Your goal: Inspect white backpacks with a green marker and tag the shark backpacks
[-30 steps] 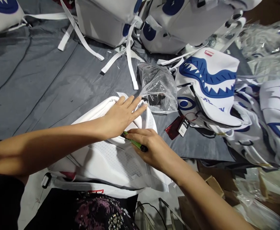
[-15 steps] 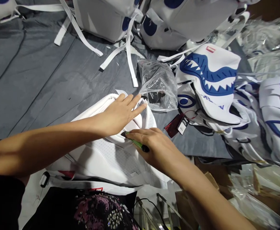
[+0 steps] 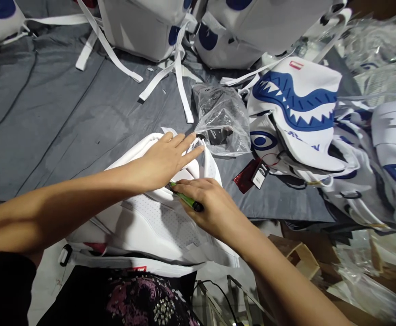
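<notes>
Diagonally, the green tool (image 3: 186,198) runs, black end lower right.

white bag (image 3: 136,243), dotted panel (image 3: 153,219); green tool (image 3: 186,199), black end (image 3: 198,207); grey table cover (image 3: 72,108); dark red tag (image 3: 243,177)

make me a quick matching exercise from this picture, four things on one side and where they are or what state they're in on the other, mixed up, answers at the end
Column one
1. left hand
2. right hand
3. clear plastic bag
4. dark red tag

Column two
A. beside a black-and-white label
B. laid with fingers spread on the white bag
C. crumpled and see-through
D. gripping a green and black tool

Right pairs
1-B, 2-D, 3-C, 4-A
</notes>
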